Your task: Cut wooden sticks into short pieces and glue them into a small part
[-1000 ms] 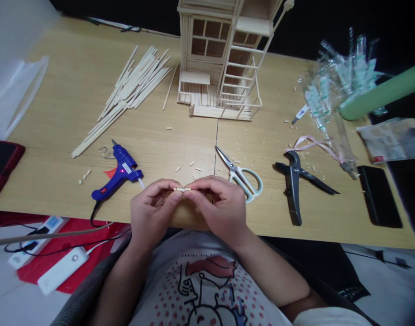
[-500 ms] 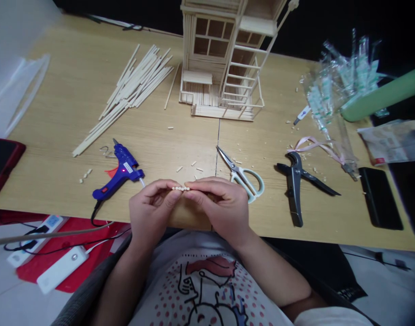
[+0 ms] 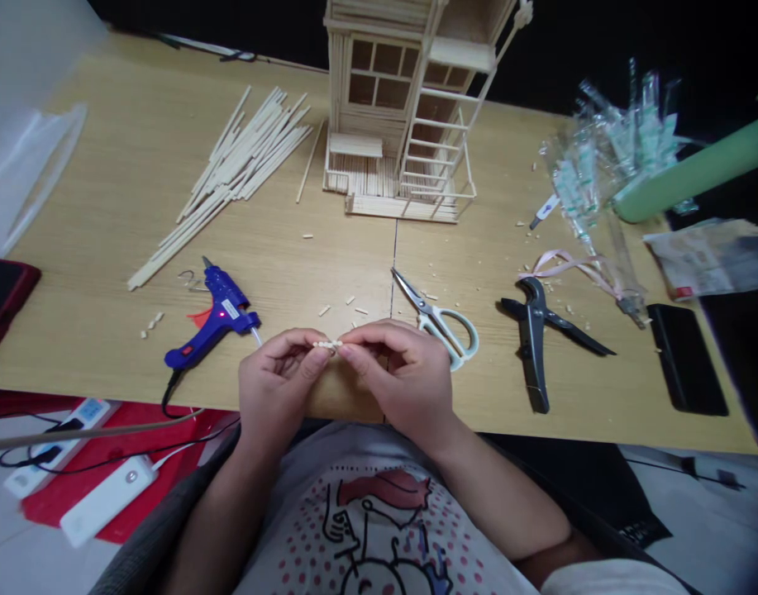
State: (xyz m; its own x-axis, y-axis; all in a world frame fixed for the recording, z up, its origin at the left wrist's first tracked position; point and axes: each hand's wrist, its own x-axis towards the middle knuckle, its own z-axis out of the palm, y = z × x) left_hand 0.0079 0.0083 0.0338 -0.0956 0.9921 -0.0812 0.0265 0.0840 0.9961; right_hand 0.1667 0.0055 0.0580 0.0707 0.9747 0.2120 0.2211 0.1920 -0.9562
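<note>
Near the table's front edge, a small row of short wooden stick pieces (image 3: 327, 344) is pinched between both hands. My left hand (image 3: 279, 376) grips its left end with thumb and forefinger. The right end is pinched by my right hand (image 3: 407, 376). A blue glue gun (image 3: 214, 318) with a red light lies just left of my left hand. Scissors with pale handles (image 3: 437, 321) lie beyond my right hand, partly behind it. Several short cut pieces (image 3: 360, 311) are scattered on the wood beyond my fingers.
A wooden stick house model (image 3: 379, 124) stands at the back, a pile of long sticks (image 3: 248, 153) to its left. On the right are dark cutters (image 3: 536, 343), a black phone (image 3: 687, 359), clear wrappers (image 3: 577, 194) and a green cylinder (image 3: 694, 169). A power strip (image 3: 109, 500) sits lower left.
The row of pieces has tilted slightly between my fingertips. The view has shifted a little, moving the table items slightly left in the picture. Both hands keep their pinch.
</note>
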